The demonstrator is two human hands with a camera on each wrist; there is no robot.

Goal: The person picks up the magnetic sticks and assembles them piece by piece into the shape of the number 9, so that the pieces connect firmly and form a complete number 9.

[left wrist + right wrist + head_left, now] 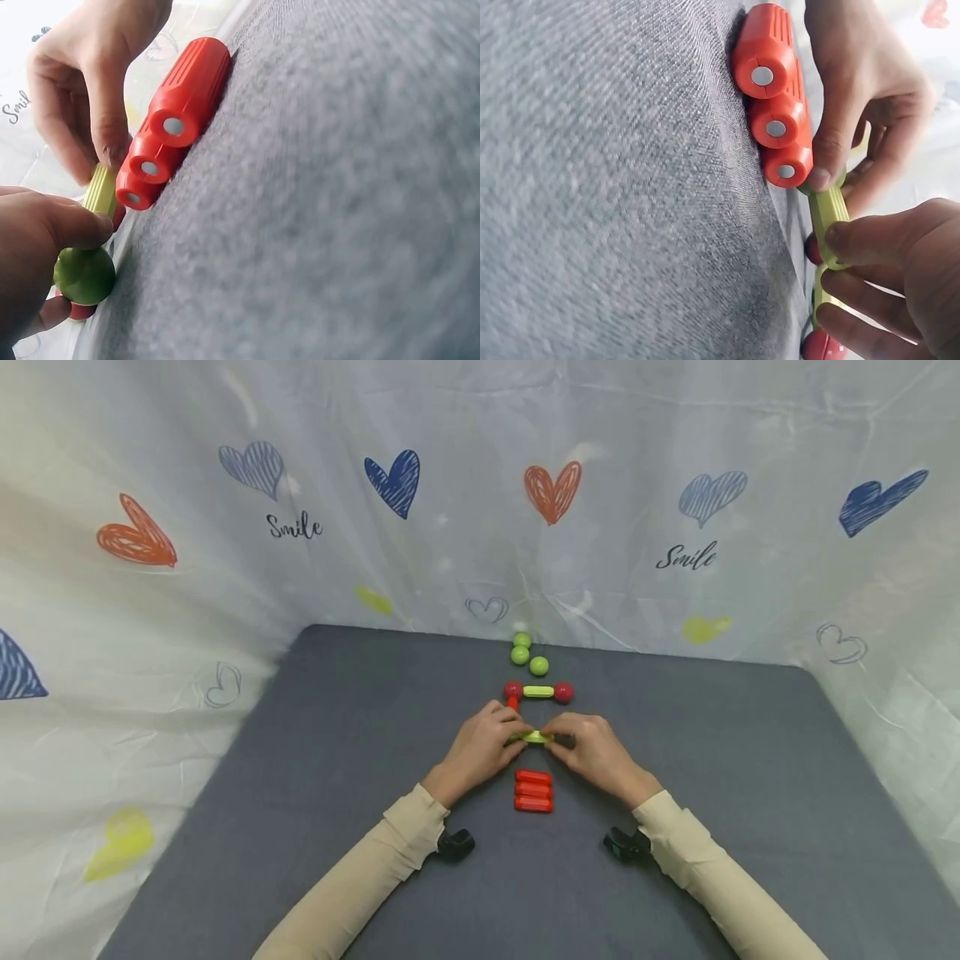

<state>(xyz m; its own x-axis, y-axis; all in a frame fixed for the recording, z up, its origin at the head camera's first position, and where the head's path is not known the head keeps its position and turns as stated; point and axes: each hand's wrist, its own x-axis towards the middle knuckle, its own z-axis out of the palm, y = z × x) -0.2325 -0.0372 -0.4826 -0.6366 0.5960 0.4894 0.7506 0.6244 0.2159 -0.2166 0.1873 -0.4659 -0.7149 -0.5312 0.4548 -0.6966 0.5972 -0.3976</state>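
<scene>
A yellow-green magnetic rod (536,737) lies between both hands. My left hand (483,743) pinches its left end and a green ball (85,276) there. At the rod's other end, my right hand (596,752) grips with thumb and fingers; no ball shows at that end in the right wrist view. Just beyond, a second yellow-green rod (537,692) joins a left red ball (513,691) and a right red ball (563,692). From the left red ball a red rod (513,703) runs toward my left hand, which hides its near end.
Three red magnetic rods (533,791) lie side by side on the grey cloth (360,718), nearer than the hands. Three green balls (539,666) sit at the back by the printed curtain (465,543). Black wrist cameras (455,845) hang below both sleeves.
</scene>
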